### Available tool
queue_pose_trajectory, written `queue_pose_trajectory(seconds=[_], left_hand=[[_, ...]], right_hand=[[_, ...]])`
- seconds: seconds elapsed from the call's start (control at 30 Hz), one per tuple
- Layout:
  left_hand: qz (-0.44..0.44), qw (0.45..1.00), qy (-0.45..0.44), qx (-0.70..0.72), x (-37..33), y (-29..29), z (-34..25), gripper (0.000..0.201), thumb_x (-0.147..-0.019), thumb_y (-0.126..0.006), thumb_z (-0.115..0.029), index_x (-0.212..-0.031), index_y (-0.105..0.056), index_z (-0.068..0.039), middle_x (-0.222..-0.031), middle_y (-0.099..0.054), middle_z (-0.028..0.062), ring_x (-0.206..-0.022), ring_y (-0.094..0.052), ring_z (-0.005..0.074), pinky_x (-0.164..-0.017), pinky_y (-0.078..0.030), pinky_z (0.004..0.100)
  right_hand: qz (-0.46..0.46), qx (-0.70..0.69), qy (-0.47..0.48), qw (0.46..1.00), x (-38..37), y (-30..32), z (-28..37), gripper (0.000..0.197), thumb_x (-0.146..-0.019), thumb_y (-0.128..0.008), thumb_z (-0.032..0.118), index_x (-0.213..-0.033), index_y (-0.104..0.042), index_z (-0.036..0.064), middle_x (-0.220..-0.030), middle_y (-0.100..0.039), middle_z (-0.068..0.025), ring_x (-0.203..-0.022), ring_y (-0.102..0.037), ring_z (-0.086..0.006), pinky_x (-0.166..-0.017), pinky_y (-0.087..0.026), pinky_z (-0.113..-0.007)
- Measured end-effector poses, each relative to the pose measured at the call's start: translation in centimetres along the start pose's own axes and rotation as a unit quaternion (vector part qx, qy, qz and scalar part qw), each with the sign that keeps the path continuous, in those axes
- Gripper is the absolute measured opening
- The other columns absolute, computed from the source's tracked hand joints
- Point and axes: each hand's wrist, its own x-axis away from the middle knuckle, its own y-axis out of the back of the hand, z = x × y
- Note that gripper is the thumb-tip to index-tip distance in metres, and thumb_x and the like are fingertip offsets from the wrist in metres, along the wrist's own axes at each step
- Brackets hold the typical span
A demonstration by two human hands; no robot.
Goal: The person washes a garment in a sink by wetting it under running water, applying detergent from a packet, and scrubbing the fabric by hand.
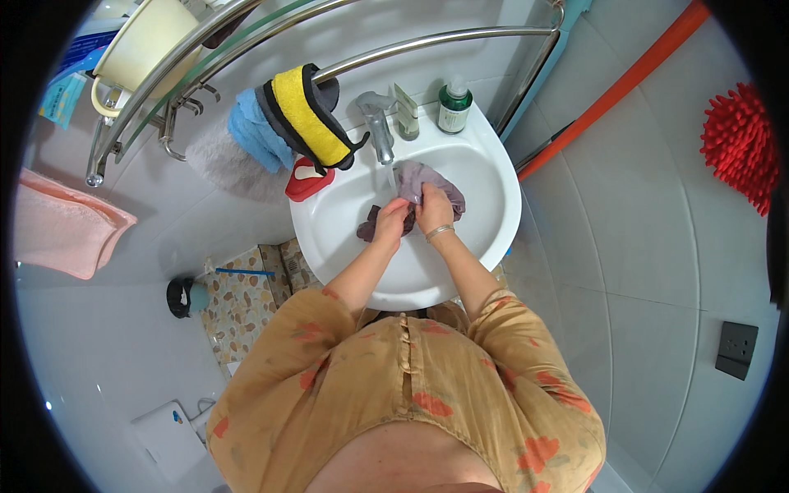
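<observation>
Below the chrome faucet (380, 135), the right hand (434, 210), fingers curled, grips a mauve cloth (421, 176) bunched mostly on its faucet side. The left hand (393, 219), partly curled, meets it above dark maroon fabric (367, 229); whether it grips, I cannot tell.

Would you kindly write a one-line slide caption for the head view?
Left hand and right hand handling mauve cloth in a white washbasin, below a chrome tap.

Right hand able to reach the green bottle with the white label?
Likely yes: nothing tall stands between the right hand and the bottle, though that hand holds crumpled mauve cloth.
</observation>
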Motion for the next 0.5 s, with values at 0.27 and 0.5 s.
queue_pose_trajectory(seconds=[0.27, 0.5], left_hand=[[0.078, 0.978, 0.106, 0.162, 1.3, 0.3, -2.9, 0.027, -0.093, -0.036, -0.020, -0.111, -0.052, -0.009, -0.105, -0.057, 0.0063, -0.092, -0.056, 0.0190, -0.081, -0.047, 0.0315], [0.160, 0.962, 0.067, 0.212, -0.7, 0.5, -4.7, 0.025, -0.089, -0.042, -0.031, -0.099, -0.055, -0.012, -0.097, -0.058, 0.0054, -0.087, -0.055, 0.0197, -0.077, -0.046, 0.0335]], right_hand=[[0.052, -0.071, 0.146, 0.985, 2.4, 1.5, 6.1, 0.011, -0.070, -0.053, 0.009, -0.079, -0.049, 0.0053, -0.073, -0.056, -0.0137, -0.073, -0.054, -0.0342, -0.067, -0.042, -0.045], [0.204, -0.040, 0.049, 0.977, 4.8, 4.2, 6.6, 0.019, -0.073, -0.052, 0.013, -0.088, -0.046, 0.0042, -0.069, -0.059, -0.0179, -0.066, -0.057, -0.0371, -0.058, -0.045, -0.047]])
